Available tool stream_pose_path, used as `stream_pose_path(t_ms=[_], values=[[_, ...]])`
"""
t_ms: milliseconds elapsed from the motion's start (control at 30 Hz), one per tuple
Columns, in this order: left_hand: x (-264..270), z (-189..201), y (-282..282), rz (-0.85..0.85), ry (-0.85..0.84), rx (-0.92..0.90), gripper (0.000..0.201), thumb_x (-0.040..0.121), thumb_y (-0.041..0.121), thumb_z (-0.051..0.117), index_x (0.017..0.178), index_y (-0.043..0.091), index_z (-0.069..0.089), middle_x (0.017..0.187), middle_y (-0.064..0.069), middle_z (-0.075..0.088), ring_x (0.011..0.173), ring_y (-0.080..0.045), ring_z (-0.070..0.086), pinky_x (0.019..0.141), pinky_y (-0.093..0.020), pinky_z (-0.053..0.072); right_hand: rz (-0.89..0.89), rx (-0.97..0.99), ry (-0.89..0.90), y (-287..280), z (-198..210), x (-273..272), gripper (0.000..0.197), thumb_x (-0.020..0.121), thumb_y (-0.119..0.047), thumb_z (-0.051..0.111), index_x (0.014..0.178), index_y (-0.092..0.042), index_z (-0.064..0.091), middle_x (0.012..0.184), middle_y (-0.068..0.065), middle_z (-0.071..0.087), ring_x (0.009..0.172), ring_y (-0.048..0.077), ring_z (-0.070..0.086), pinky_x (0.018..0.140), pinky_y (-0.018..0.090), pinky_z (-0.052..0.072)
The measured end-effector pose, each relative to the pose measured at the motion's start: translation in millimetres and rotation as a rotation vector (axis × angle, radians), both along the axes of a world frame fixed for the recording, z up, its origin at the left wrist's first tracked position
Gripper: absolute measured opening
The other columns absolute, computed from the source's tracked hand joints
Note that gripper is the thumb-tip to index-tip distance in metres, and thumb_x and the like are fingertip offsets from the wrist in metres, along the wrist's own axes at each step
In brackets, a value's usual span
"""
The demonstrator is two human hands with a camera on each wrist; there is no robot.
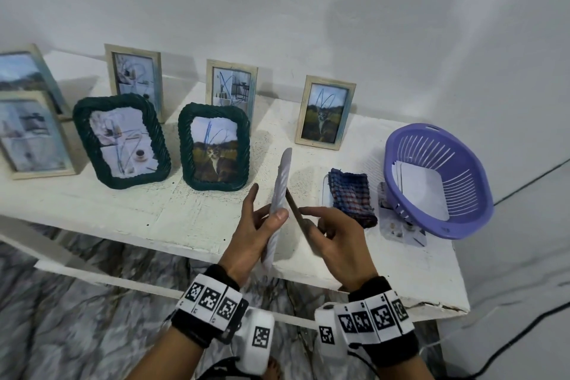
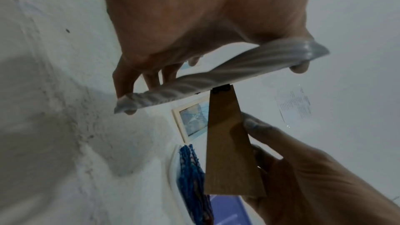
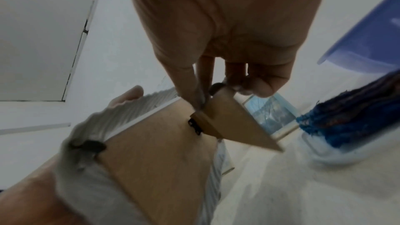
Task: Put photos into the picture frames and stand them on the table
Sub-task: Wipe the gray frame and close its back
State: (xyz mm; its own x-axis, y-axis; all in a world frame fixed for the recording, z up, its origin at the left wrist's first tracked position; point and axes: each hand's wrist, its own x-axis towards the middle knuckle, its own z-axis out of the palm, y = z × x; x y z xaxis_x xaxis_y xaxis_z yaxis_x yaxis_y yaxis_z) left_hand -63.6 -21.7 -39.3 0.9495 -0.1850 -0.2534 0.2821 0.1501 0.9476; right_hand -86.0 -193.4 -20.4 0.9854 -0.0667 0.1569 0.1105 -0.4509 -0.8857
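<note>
Head view: a white painted wooden desk [image 1: 123, 203] stands against a white wall. Along its back and left stand five pale wooden picture frames [image 1: 325, 112] with photos in them, and nearer the front two dark green woven picture frames [image 1: 214, 146], also filled. To the right lie a folded blue and red checked cloth [image 1: 351, 194] and, just beside it, a purple slotted plastic basket [image 1: 438, 179] with white sheets inside. Over the desk's front edge the left hand [image 1: 253, 234] grips a white rope-textured picture frame [image 1: 279, 194], held edge-on and upright, thumb curled over the near side and fingers behind. The right hand [image 1: 336, 234] pinches the brown hinged stand flap [image 1: 297, 213] at the frame's back, swung out from it.

Left wrist view: the left hand [image 2: 194, 23] wraps the white frame [image 2: 216, 76], fingertips [image 2: 299, 68] hooked over its rim. The brown flap [image 2: 227, 143] hangs from a small black hinge, and the right hand [image 2: 303, 168] holds its edge. Beyond lie the cloth [image 2: 192, 177] and one pale frame [image 2: 190, 119].

Right wrist view: the right hand [image 3: 227, 32] closes thumb and fingers on the flap [image 3: 233, 121] near the hinge. The left hand [image 3: 32, 194] clasps the frame [image 3: 129, 114], whose brown backing board [image 3: 155, 160] faces the camera. The cloth [image 3: 346, 122] and basket [image 3: 368, 32] sit to the right.
</note>
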Motion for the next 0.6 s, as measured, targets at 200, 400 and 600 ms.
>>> stream_pose_path(t_ms=[200, 400, 600], values=[[-5, 1, 6, -0.009, -0.077, 0.124, 0.117, 0.058, 0.068, 0.075, 0.152, 0.044, 0.008, 0.150, 0.005, 0.040, 0.125, -0.004, 0.049, 0.094, -0.020, 0.041, -0.056, -0.180, 0.141, 3, 3, 4, 0.014, 0.093, -0.032, 0.061, 0.101, -0.028, 0.072, 0.050, -0.003, 0.061, 0.044, 0.009, 0.056, 0.054, 0.030, 0.048], [-6, -2, 14, 0.016, -0.249, 0.337, 0.130, 0.049, 0.078, 0.077, 0.151, 0.047, 0.002, 0.155, 0.012, 0.023, 0.141, -0.005, 0.028, 0.115, -0.040, 0.035, -0.043, 0.477, 0.379, 22, 11, 7, 0.031, 0.100, -0.033, 0.049, 0.100, -0.010, 0.069, 0.086, 0.017, 0.072, 0.076, 0.028, 0.070, 0.067, 0.037, 0.056], [-3, -2, 17, 0.043, -0.489, 0.613, 0.126, 0.051, 0.079, 0.073, 0.149, 0.049, -0.001, 0.155, 0.012, 0.010, 0.146, -0.009, 0.013, 0.118, -0.035, 0.024, 0.173, 0.933, 0.511, 25, 10, 21, 0.074, 0.081, -0.072, 0.046, 0.123, -0.014, 0.064, 0.124, 0.015, 0.065, 0.116, 0.031, 0.061, 0.100, 0.049, 0.048]])
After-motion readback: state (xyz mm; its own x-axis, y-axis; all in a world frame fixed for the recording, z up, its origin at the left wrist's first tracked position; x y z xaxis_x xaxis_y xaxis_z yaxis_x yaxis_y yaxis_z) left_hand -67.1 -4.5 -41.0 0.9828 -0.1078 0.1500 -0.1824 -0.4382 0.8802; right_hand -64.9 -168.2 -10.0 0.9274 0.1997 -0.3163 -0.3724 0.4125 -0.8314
